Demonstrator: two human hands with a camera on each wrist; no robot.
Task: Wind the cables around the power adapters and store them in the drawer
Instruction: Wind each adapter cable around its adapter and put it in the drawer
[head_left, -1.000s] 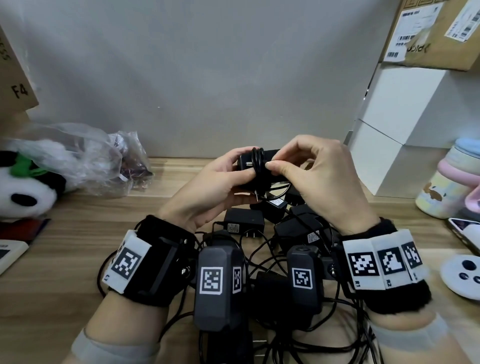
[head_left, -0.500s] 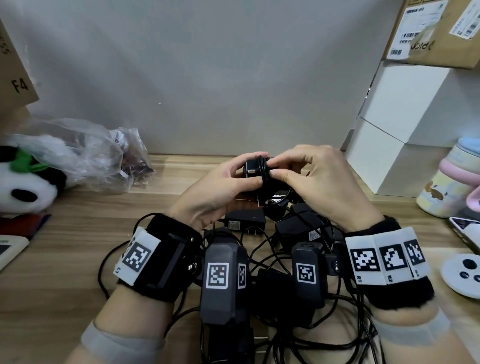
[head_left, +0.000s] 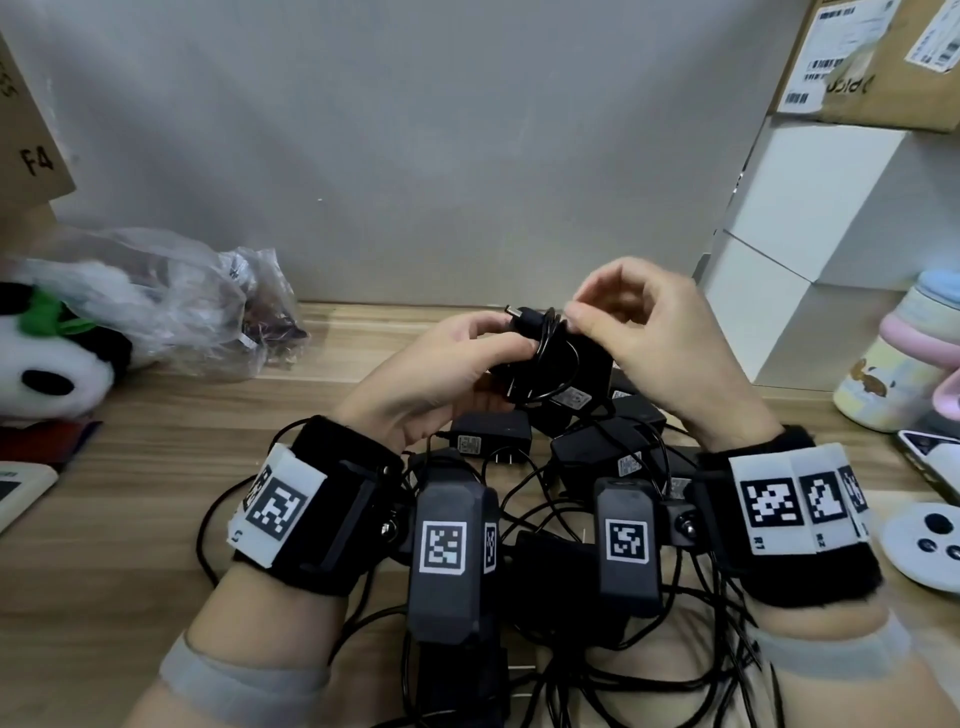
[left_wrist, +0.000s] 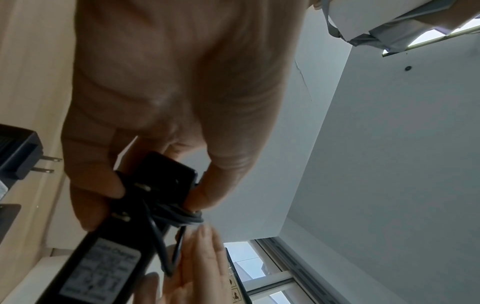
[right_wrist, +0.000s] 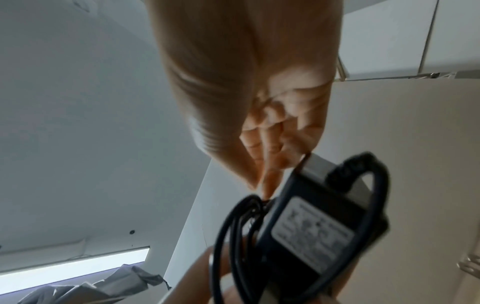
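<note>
My left hand (head_left: 493, 340) grips a black power adapter (head_left: 563, 366) above the wooden table, thumb on one side and fingers on the other (left_wrist: 155, 185). Its thin black cable (head_left: 545, 338) is wound in several turns around the body, and the barrel plug (head_left: 522, 314) sticks out to the left over my left thumb. My right hand (head_left: 574, 317) pinches the cable at the wraps with thumb and index finger (right_wrist: 262, 187). The adapter's label (right_wrist: 311, 232) faces the right wrist camera. More black adapters (head_left: 602, 452) lie in a pile of tangled cables (head_left: 561, 670) beneath my wrists. No drawer is in view.
A panda plush (head_left: 47, 364) and a crumpled plastic bag (head_left: 197, 306) lie at the left. White boxes (head_left: 810, 249) under a cardboard box (head_left: 883, 57) stand at the right, with a pastel bottle (head_left: 893, 374), a phone (head_left: 930, 457) and a round white remote (head_left: 930, 540) near the edge.
The adapter has tilted so its label side shows and the barrel plug now pokes out to the left. My right hand has lifted from gripping the body to pinching the wraps.
</note>
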